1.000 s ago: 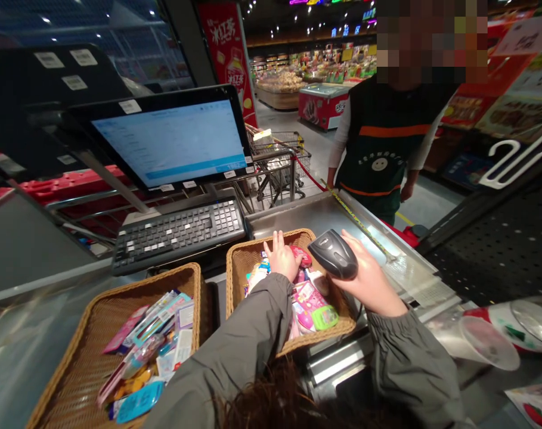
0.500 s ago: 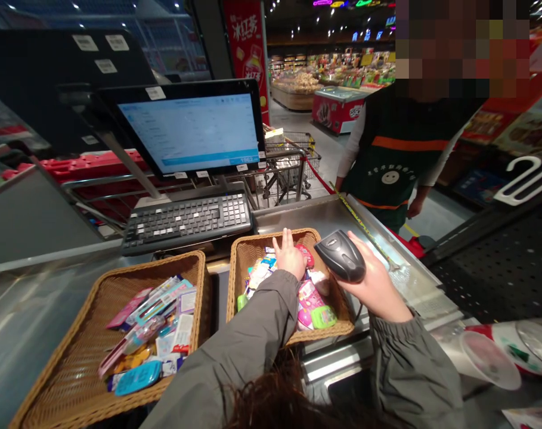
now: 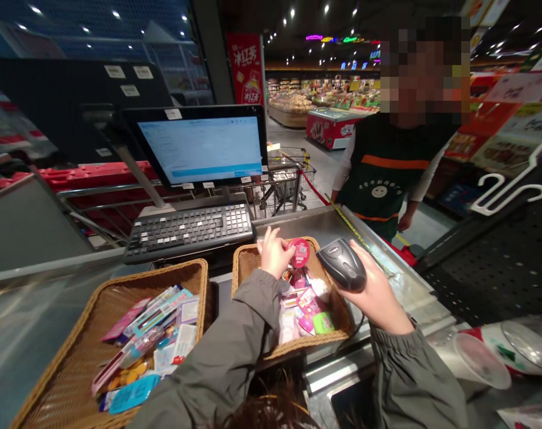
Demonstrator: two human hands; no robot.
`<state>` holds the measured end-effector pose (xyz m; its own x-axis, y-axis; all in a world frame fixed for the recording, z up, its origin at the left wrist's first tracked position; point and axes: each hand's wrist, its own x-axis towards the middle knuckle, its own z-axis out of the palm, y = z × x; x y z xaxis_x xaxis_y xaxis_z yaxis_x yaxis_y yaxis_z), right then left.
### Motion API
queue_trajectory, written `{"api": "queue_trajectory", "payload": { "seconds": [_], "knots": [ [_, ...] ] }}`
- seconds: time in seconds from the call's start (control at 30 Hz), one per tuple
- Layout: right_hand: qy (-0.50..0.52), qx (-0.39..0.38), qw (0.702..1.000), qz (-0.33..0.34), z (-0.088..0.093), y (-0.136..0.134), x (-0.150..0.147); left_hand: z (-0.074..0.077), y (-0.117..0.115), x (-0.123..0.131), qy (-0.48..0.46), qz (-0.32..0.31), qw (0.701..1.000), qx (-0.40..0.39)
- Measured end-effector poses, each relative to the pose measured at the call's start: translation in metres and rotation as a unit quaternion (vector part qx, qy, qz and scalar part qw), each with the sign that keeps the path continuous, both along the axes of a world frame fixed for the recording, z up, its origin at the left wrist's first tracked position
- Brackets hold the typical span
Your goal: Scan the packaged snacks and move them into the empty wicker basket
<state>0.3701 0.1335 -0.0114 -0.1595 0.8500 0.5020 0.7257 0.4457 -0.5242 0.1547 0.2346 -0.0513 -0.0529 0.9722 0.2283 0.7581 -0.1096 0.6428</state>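
Between the thumb and fingers of my left hand is a round red package, its printed face turned up, above the far end of the right wicker basket. Small packaged goods, among them a pink pack and a green pack, lie in that basket. My right hand is wrapped round a black barcode scanner, its head pointing left toward the red package. To the left stands a larger wicker basket holding several small packs, including a blue one.
A monitor and a black keyboard stand behind the baskets. Across the metal counter is a person in a dark green apron. Plastic tubs sit at the right, below a white hanger.
My left hand has lifted the round red package up from the basket's contents and turned it face up. The scanner stays in my right hand. The camera view has tilted up slightly.
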Motion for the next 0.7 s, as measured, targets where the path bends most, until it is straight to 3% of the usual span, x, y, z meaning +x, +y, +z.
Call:
{"api": "queue_trajectory", "payload": {
  "seconds": [0.13, 0.3, 0.47, 0.7],
  "knots": [
    [-0.006, 0.013, 1.0, 0.013, 0.016, -0.01, -0.022, 0.044, -0.011, -0.066, -0.067, -0.024, 0.993, 0.095],
    [-0.044, 0.03, 0.996, 0.069, 0.04, -0.023, -0.07, 0.076, -0.041, -0.145, -0.101, -0.021, 0.971, 0.214],
    [-0.084, 0.045, 0.986, 0.135, 0.057, -0.031, -0.129, 0.091, -0.076, -0.206, -0.096, 0.016, 0.966, 0.241],
    [-0.104, 0.042, 0.979, 0.17, 0.064, -0.037, -0.201, 0.094, -0.109, -0.276, -0.075, 0.072, 0.962, 0.251]
  ]
}}
